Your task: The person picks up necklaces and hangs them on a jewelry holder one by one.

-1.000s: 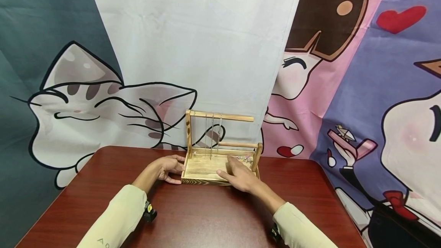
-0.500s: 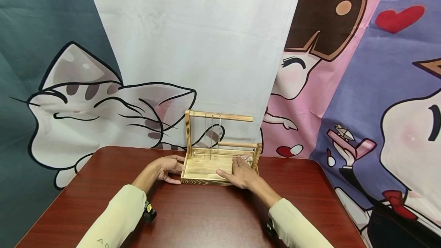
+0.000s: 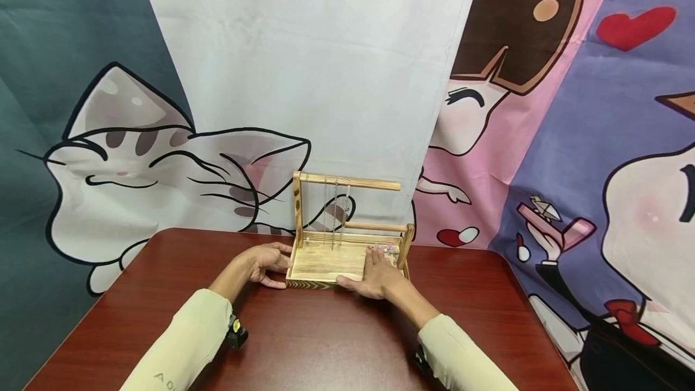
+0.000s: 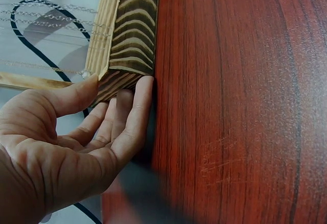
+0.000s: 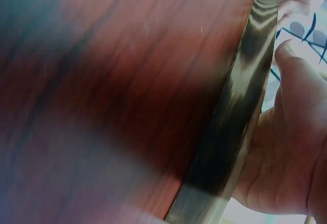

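Note:
A wooden jewelry stand stands near the table's far edge, with a shallow tray as its base and two horizontal bars above. Thin chain necklaces hang from the upper bar. My left hand holds the tray's left end; in the left wrist view its thumb lies on the rim and its fingers lie against the striped outer side. Over the tray's right part lies my right hand, fingers extended, thumb at the front rim. Small colourful pieces show just beyond its fingertips. What lies under that palm is hidden.
The reddish-brown table extends toward me and to both sides of the stand. Behind it hangs a cloth backdrop with cartoon figures. Dark wrist devices sit at my sleeves.
My right hand has shifted slightly toward the tray's front, its fingers drawn together and its thumb now at the front rim. The left hand stays at the left end.

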`<state>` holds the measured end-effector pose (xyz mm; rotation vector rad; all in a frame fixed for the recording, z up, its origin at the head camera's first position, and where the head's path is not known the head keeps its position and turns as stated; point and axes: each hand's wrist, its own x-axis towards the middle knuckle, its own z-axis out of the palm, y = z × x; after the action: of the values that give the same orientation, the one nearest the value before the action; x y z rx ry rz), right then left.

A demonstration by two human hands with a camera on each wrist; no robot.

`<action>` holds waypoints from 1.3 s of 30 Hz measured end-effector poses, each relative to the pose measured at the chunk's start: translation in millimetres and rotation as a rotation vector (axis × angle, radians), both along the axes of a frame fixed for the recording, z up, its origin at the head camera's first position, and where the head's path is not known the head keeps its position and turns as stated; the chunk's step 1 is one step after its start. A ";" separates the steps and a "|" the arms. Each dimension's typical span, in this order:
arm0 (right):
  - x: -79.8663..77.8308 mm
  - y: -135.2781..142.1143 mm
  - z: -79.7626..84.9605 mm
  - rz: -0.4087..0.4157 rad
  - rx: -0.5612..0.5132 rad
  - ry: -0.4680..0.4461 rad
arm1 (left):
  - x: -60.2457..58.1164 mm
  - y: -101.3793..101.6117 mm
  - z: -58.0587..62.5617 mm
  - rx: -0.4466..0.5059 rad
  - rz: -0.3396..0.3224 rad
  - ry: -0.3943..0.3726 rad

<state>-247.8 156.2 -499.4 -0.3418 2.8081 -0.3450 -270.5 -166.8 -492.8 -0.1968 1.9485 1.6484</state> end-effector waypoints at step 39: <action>25.3 -50.0 20.1 0.133 -0.055 -0.006 | -3.5 1.2 0.2 -0.005 -0.006 -0.016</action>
<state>-222.6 106.3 -479.3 -0.5364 2.7562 -0.3926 -273.9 -165.5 -492.6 -0.2048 1.9397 1.6338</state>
